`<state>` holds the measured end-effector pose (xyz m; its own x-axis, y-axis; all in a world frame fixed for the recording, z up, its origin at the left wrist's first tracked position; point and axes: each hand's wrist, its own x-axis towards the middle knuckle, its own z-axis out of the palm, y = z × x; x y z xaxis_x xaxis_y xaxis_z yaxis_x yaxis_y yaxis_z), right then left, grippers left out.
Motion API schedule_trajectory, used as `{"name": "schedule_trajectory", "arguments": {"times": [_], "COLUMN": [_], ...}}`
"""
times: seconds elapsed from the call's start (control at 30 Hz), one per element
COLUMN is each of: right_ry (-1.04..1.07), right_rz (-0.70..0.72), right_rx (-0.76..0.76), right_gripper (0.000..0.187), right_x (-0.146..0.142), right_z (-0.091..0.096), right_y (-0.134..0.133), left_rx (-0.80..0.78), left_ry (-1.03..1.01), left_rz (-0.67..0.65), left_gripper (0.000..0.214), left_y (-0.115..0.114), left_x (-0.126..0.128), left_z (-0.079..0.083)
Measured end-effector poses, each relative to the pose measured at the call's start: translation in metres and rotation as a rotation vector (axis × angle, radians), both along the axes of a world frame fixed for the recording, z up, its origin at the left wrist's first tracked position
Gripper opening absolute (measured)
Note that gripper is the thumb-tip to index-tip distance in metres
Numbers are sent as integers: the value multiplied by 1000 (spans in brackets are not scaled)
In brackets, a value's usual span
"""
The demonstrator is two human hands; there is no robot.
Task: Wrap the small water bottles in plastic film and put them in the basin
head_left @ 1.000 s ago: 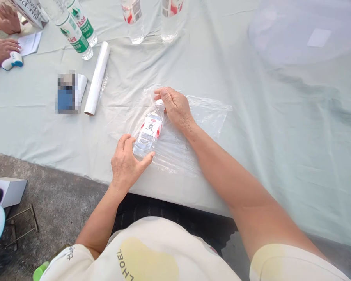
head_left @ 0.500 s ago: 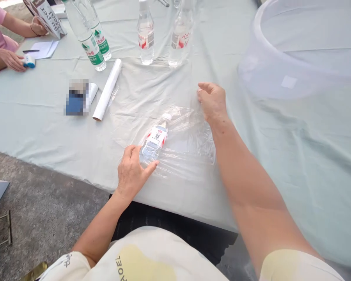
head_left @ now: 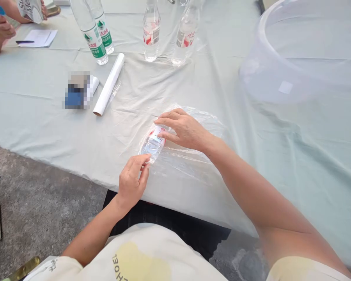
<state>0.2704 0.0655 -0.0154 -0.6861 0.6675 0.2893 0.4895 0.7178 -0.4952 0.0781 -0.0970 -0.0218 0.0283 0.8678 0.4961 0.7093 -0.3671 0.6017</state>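
Observation:
A small clear water bottle (head_left: 153,145) with a white and red label lies tilted on a sheet of clear plastic film (head_left: 190,156) spread over the table. At the bottle's base, my left hand (head_left: 133,180) pinches film between thumb and fingertips. My right hand (head_left: 187,130) reaches over the upper end, its fingers and thumb around the bottle and hiding the cap. Further left rests a white roll of film (head_left: 109,85), with a loose edge of film along its side.
Two green-labelled bottles (head_left: 96,43) stand at the back left, and two red-labelled bottles (head_left: 151,37) at the back middle. A big translucent tub (head_left: 260,74) occupies the right. Another person's hand (head_left: 0,33) holds a white and blue object near papers and a pen (head_left: 25,41).
My right hand has come left from the film's far side onto the bottle's upper end. My left fingers have closed from a spread grip to a pinch at its base.

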Motion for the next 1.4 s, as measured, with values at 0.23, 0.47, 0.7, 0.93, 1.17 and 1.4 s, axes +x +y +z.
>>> {"name": "schedule_trajectory", "arguments": {"times": [0.23,0.47,0.7,0.93,1.17,1.4], "right_ry": [119,232,246,287,386,145], "right_rz": [-41,-68,-235,-613,-663,-728], "right_rx": [37,-9,-123,19,79,-4], "right_gripper": [33,33,31,19,19,42], "right_x": [21,36,78,104,103,106], "right_z": [-16,-25,-34,-31,-12,-21], "right_y": [-8,-25,-46,-78,-97,-88], "left_rx": [-1,-84,128,84,-24,-214], "left_ry": [-127,106,491,698,655,325], "left_rz": [181,-232,-188,-298,-628,-1377], "left_gripper": [28,33,31,34,38,12], "left_y": [33,45,33,22,10,-2], "left_x": [-22,5,54,109,164,151], "left_z": [4,-14,-24,-19,-9,12]}}
